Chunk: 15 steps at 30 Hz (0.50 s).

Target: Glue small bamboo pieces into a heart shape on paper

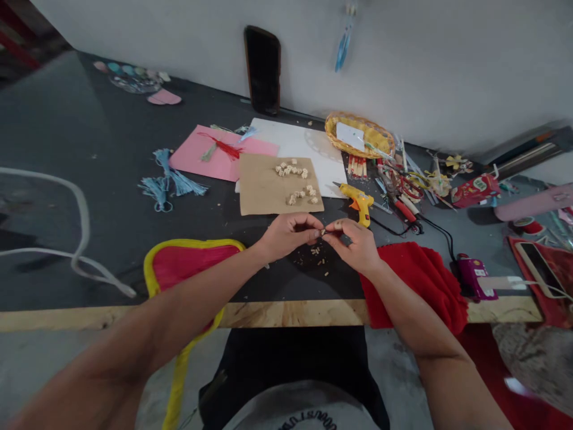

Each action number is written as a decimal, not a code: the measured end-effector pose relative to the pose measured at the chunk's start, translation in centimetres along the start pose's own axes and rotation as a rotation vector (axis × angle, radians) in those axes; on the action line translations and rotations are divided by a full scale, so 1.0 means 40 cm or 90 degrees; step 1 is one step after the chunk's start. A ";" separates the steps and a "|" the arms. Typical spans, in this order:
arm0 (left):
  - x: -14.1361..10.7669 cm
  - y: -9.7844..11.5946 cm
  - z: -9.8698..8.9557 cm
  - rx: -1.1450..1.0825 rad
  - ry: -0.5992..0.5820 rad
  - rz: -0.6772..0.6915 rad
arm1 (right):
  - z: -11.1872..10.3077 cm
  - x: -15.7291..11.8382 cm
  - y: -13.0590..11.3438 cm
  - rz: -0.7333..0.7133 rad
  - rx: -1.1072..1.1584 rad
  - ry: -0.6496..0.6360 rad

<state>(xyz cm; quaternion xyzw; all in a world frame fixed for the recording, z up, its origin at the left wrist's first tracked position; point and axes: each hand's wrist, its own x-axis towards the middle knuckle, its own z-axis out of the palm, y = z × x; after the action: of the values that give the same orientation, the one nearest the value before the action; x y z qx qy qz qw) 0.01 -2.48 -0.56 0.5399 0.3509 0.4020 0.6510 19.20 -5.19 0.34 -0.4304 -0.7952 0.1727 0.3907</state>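
My left hand point(290, 234) and my right hand point(357, 243) meet over the dark table, fingertips closed in a pinch. Between them is a tiny beige piece point(323, 232), mostly covered by the fingers; its exact kind is too small to make out. Just below, several short beige bits point(319, 261) lie scattered on the tabletop. Beyond my hands, a sheet of brown paper point(264, 185) bears small cream-coloured clusters point(290, 169) in two groups. The yellow glue gun point(358, 200) lies right behind my right hand, its nozzle toward the paper.
Blue tassels point(172, 179) and pink paper point(197, 156) lie at left. A wicker basket point(333, 132), scissors point(409, 184) and cables crowd the right. Red cloth point(416, 275) sits under my right forearm, a yellow-edged pink piece point(179, 266) under my left. A phone point(262, 70) leans on the wall.
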 end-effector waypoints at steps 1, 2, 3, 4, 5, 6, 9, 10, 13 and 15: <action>-0.001 0.001 0.000 0.003 0.000 0.003 | 0.002 0.000 0.000 -0.002 0.003 0.001; -0.001 0.002 0.001 0.007 -0.001 0.006 | 0.004 -0.001 0.001 -0.003 0.004 0.001; -0.002 0.002 0.000 0.012 -0.002 0.007 | 0.006 -0.001 0.001 -0.004 0.005 0.001; -0.002 0.002 0.000 0.018 -0.003 0.009 | 0.007 0.000 0.000 -0.005 0.004 0.000; -0.002 0.002 0.000 0.023 -0.003 0.011 | 0.008 0.000 0.000 -0.008 0.004 -0.001; -0.003 0.001 -0.001 0.027 -0.003 0.012 | 0.008 0.000 -0.001 -0.010 0.002 -0.001; -0.004 -0.001 -0.001 0.030 0.001 0.012 | 0.004 0.000 -0.004 0.004 0.008 -0.007; -0.005 -0.001 0.000 0.025 0.003 0.011 | 0.003 0.000 -0.004 0.017 0.014 -0.011; -0.006 0.004 0.003 -0.008 0.008 0.011 | 0.001 0.000 -0.005 0.047 0.040 -0.016; -0.006 0.008 0.005 -0.037 0.012 0.007 | 0.004 0.000 -0.005 0.037 0.056 -0.011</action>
<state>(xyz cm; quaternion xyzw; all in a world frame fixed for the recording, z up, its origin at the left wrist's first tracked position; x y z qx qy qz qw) 0.05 -2.75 -0.20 0.5189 0.3419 0.4210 0.6608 18.97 -5.30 0.38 -0.4343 -0.7771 0.2224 0.3975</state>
